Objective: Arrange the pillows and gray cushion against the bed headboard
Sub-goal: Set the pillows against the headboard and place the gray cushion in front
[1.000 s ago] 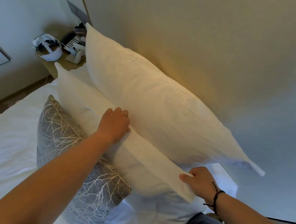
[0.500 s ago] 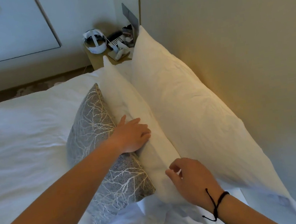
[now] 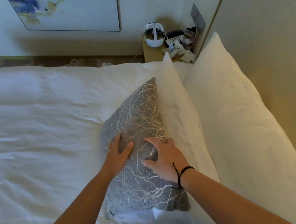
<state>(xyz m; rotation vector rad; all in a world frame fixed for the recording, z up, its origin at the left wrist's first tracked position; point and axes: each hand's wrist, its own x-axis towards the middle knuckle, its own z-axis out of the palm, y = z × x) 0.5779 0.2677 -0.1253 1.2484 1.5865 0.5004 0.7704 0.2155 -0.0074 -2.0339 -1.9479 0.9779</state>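
The gray cushion (image 3: 139, 120) with a pale branch pattern stands tilted on the bed, leaning on the front white pillow (image 3: 178, 107). Behind that, a second white pillow (image 3: 228, 112) rests against the beige headboard (image 3: 277, 53). My left hand (image 3: 117, 152) holds the cushion's left edge, thumb on its face. My right hand (image 3: 165, 155), with a black cord on the wrist, grips the cushion's right side near the pillow; thumb and forefinger dent the fabric and the other fingers are hidden.
A white duvet (image 3: 43, 135) covers the bed to the left. Past the pillows a small nightstand (image 3: 151, 54) carries a white headset (image 3: 154, 35), a phone and crumpled tissues. A framed painting (image 3: 73, 8) hangs on the far wall.
Both hands have left the front white pillow and moved onto the gray cushion, the left to its left edge, the right to its right side. The view has swung left.
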